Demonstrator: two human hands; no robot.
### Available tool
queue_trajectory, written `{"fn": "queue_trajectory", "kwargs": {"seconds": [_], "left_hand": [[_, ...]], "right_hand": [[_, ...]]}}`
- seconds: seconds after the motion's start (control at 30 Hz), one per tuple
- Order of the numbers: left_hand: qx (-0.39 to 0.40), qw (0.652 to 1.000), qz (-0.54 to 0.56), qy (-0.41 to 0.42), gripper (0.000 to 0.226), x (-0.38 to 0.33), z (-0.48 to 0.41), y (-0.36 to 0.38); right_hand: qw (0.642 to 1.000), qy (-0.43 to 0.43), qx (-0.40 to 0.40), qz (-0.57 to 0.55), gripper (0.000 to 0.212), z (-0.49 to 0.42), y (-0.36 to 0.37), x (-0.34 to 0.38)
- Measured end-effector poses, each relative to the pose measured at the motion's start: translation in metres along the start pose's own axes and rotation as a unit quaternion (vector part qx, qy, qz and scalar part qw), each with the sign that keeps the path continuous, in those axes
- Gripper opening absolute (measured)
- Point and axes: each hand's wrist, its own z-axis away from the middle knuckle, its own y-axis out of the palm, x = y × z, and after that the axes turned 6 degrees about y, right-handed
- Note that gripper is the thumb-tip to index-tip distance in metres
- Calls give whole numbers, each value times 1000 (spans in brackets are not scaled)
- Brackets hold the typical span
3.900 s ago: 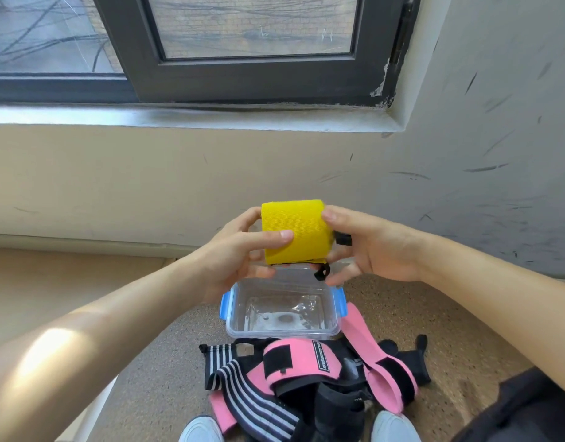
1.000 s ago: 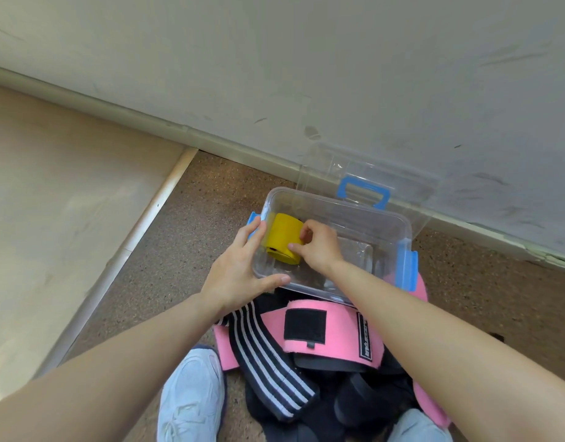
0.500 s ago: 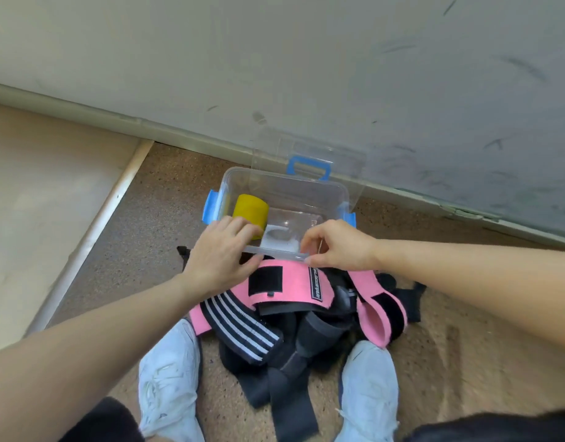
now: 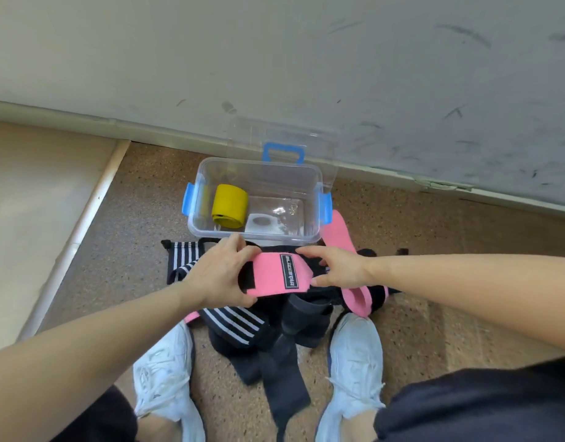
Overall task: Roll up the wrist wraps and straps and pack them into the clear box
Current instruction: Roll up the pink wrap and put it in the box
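The clear box (image 4: 310, 186) with blue latches stands open on the floor by the wall. A rolled yellow wrap (image 4: 229, 205) lies in its left half. In front of the box lies a heap of wraps: a pink wrap (image 4: 276, 275) with a black label, black-and-white striped wraps (image 4: 233, 320) and dark grey straps (image 4: 282, 371). My left hand (image 4: 219, 275) grips the left end of the pink wrap. My right hand (image 4: 337, 267) pinches its right end. A second pink wrap (image 4: 345, 247) lies to the right, partly under my right arm.
The clear lid (image 4: 282, 138) with a blue handle leans against the grey wall behind the box. My two white shoes (image 4: 166, 371) (image 4: 354, 362) flank the heap. A pale raised floor (image 4: 42, 199) with a white edge runs along the left.
I carried the yellow roll down from in front of me into the box and let go of it. Both hands left the box rim and took hold of the pink wrap.
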Motion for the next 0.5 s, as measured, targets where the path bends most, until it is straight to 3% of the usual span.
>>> {"fn": "queue_trajectory", "kwargs": {"seconds": [0.13, 0.27, 0.33, 0.4, 0.5], "left_hand": [[16, 998, 0, 59, 86, 22, 12, -16], [54, 992, -109, 30, 81, 48, 24, -23], [103, 988, -117, -4, 91, 52, 25, -23], [117, 991, -65, -18, 90, 44, 21, -24], [75, 990, 118, -35, 60, 21, 8, -29]], "right_hand": [[999, -35, -5, 7, 66, -10, 10, 11], [999, -44, -18, -5, 11, -11, 9, 24], [998, -40, -13, -38, 21, -10, 8, 28], [995, -28, 0, -96, 14, -7, 7, 33], [989, -27, 7, -147, 5, -3, -3, 43]]}}
